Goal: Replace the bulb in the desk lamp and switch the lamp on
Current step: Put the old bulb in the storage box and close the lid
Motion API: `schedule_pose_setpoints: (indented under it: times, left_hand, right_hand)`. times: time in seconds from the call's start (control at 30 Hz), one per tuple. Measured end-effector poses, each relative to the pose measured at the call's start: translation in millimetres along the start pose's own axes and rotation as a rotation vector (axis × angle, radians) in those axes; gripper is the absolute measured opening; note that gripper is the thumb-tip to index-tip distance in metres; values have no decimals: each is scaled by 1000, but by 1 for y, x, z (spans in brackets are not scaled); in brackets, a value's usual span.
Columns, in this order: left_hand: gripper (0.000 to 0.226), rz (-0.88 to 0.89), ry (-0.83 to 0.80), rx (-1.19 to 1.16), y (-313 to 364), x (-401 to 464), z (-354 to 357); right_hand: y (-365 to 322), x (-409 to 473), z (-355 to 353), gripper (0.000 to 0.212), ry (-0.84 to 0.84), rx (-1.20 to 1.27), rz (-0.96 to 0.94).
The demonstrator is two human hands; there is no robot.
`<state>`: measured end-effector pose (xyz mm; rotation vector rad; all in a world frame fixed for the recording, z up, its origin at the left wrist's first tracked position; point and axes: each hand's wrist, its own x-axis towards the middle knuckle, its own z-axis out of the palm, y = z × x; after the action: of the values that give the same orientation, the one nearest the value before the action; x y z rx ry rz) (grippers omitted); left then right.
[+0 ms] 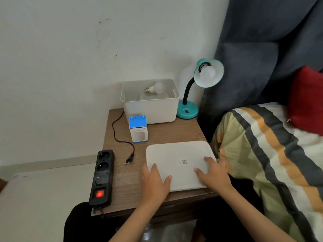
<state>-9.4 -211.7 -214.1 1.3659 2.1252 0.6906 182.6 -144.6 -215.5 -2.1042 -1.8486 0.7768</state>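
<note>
Here, left hand [154,183] and right hand [212,175], fingers spread flat, rest on the bin lid [178,159] at the nightstand's [125,186] front edge, leaving the bin [150,109] open; spare bulb [156,88] inside, lamp [201,84] at the rear right corner.

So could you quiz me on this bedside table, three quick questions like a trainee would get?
1. True or false: the lamp's plug is in the power strip.
2. Where does the loose bulb lie? A) in the white bin B) on the bed C) on the lid
3. What do both hands rest on?

Key:
1. False; it lies on the table.
2. A.
3. The lid, left hand and right hand flat on it.
</note>
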Motion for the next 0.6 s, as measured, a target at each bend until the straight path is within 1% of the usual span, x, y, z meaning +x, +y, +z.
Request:
schedule_pose_setpoints:
  times: [0.1,0.2,0.3,0.5,0.6]
  left_hand:
    - [62,75,87,-31,12,14,-25]
    - [56,137,145,-66,31,38,-57]
    - [54,149,188,-93,48,72,-92]
    - [46,184,267,-2,67,162,-151]
    - [46,169,257,33,71,212,-168]
  right_hand:
    - [-15,6,-17,70,111,38,-90]
    - [-46,22,-38,70,225,54,-185]
    - [-88,43,-57,61,293,87,-268]
    - [-164,110,-74,49,278,99,-426]
    - [-196,154,-76,46,229,139,-446]
